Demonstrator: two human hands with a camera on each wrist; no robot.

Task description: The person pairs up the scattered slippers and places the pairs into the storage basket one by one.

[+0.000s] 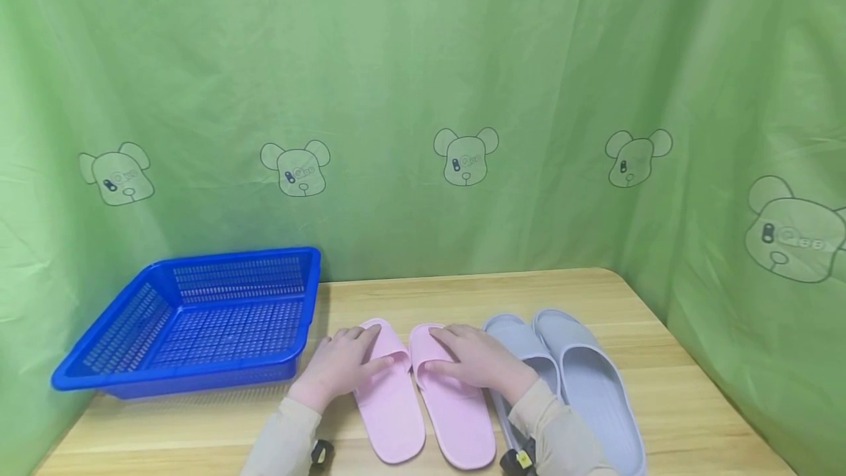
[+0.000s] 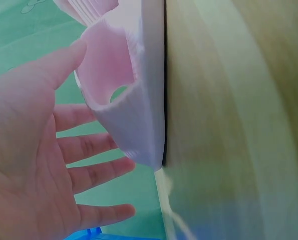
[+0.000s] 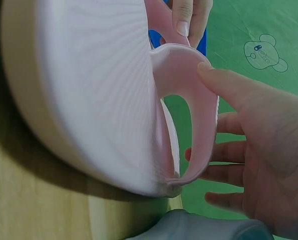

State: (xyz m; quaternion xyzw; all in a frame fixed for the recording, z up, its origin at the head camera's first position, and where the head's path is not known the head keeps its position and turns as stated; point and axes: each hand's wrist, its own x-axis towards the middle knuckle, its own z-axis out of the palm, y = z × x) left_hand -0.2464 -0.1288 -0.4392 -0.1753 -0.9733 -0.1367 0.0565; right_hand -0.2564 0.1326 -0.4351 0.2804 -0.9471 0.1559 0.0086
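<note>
Worktop (image 1: pixel 681 402): broadest pass is bare wood between grey slippers (image 1: pixel 601 402) and right edge. Second lane, shallower, along far edge, between slipper toes and green curtain (image 1: pixel 396 226), running from basket (image 1: pixel 198 382) to far right corner. Basket blocks far left corner; bare wood in front of it, along left edge. Gap from basket to left pink slipper (image 1: pixel 390 417) filled by left hand (image 1: pixel 340 366). Only a thin wedge between that sole and right pink slipper (image 1: pixel 463 428). Right hand (image 1: pixel 482 358) and sleeve (image 1: pixel 562 432) obstruct access to nearer grey slipper. Pink strap (image 3: pixel 206 120) arches, hollow through to toe.
</note>
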